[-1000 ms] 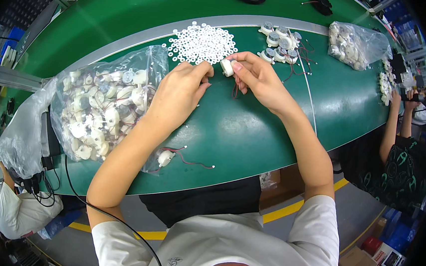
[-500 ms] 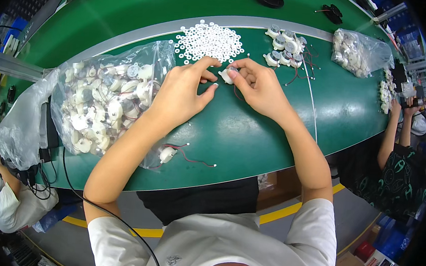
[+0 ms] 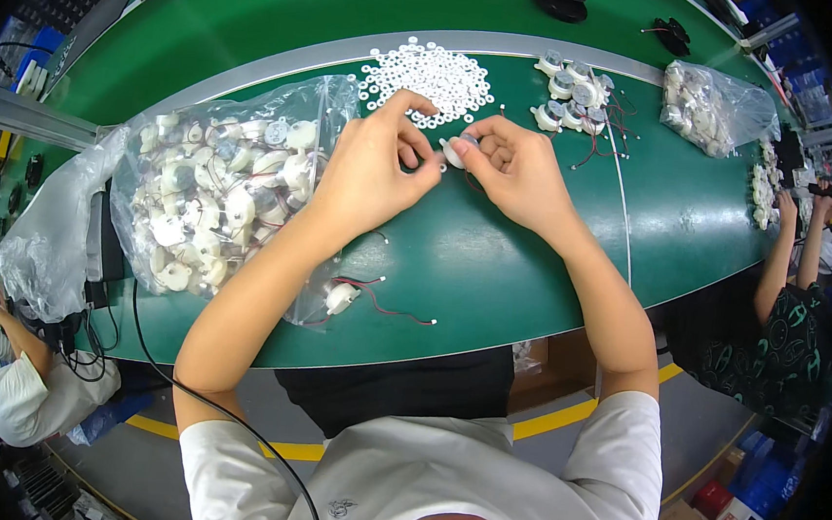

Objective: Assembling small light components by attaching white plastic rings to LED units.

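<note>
Head: clear bag (image 3: 217,186) holds white parts (image 3: 195,213).

small white part (image 3: 457,151) mostly finger-hidden

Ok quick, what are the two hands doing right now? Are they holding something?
Left hand: fingers pinched shut on the small white part.
Right hand: also closed on the small white part, gripping it from the other side.
</note>
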`<action>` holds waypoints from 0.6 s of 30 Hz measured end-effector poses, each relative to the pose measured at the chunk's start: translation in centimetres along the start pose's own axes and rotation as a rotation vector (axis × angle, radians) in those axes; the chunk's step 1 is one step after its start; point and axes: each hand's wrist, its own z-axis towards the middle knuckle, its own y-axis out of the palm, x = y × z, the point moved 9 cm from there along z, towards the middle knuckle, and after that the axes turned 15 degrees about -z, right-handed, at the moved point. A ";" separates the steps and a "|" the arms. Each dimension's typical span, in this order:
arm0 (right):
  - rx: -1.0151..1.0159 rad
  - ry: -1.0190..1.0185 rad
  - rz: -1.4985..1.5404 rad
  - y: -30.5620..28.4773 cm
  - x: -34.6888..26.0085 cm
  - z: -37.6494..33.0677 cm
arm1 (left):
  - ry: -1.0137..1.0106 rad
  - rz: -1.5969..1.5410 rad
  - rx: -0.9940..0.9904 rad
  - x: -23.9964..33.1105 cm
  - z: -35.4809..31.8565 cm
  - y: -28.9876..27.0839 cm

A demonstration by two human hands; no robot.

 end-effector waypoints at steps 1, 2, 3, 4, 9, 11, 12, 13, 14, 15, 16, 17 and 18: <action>-0.008 -0.006 -0.027 0.0 -0.1 0.0 | -0.007 -0.026 0.010 -0.1 0.0 -0.3; -0.008 -0.006 -0.027 0.0 0.0 0.0 | -0.014 -0.053 0.019 -0.1 0.0 -0.4; -0.017 0.004 -0.001 0.3 0.2 0.0 | -0.013 -0.053 0.020 0.1 0.0 -0.4; -0.025 0.014 0.024 0.4 0.2 0.0 | -0.026 -0.050 0.032 0.3 -0.1 -0.6; -0.025 -0.100 -0.051 0.2 -2.1 -0.2 | 0.075 -0.027 -0.015 0.3 -0.1 -0.3; -0.020 -0.150 -0.062 0.2 -2.6 -0.3 | 0.168 -0.041 -0.081 1.3 -0.3 0.4; -0.032 -0.155 -0.079 0.2 -2.6 -0.2 | 0.167 -0.043 -0.077 1.1 -0.3 0.1; -0.045 -0.160 -0.097 0.3 -2.7 -0.2 | 0.218 0.026 -0.104 1.4 -0.4 0.0; -0.050 -0.162 -0.099 0.4 -2.8 -0.2 | 0.269 0.096 -0.130 1.6 -0.6 0.1; -0.038 -0.183 -0.105 0.3 -3.2 -0.3 | 0.266 0.096 -0.122 1.8 -0.6 -0.1; -0.026 -0.205 -0.111 0.2 -3.4 -0.4 | 0.230 0.092 -0.184 1.8 -0.5 0.2; -0.032 -0.210 -0.111 0.3 -3.5 -0.4 | 0.194 0.088 -0.246 1.8 -0.6 0.6; -0.040 -0.202 -0.098 0.3 -3.5 -0.5 | 0.192 0.087 -0.242 1.8 -0.6 0.4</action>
